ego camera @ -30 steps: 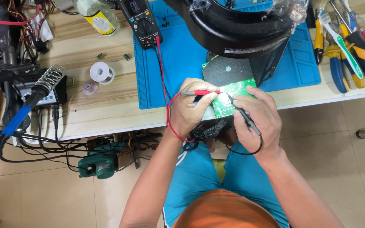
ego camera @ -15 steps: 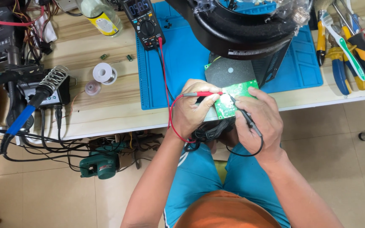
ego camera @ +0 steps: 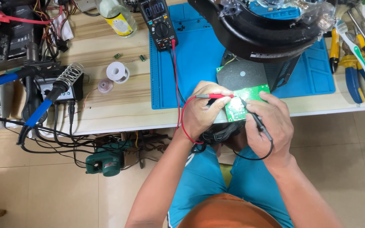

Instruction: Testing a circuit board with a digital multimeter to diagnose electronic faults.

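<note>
While both hands hover at table edge, left hand (ego camera: 203, 112) fingers pinching red probe (ego camera: 214, 96), right hand (ego camera: 271, 126) fingers gripping black probe (ego camera: 254, 118), tips on green circuit board (ego camera: 239, 107).

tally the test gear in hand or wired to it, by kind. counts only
Multimeter: 1
Red probe, in the left hand: 1
Black probe, in the right hand: 1
Green circuit board, both probe tips on it: 1
Total: 4

Bare forearms, blue shorts, orange cap.
</note>
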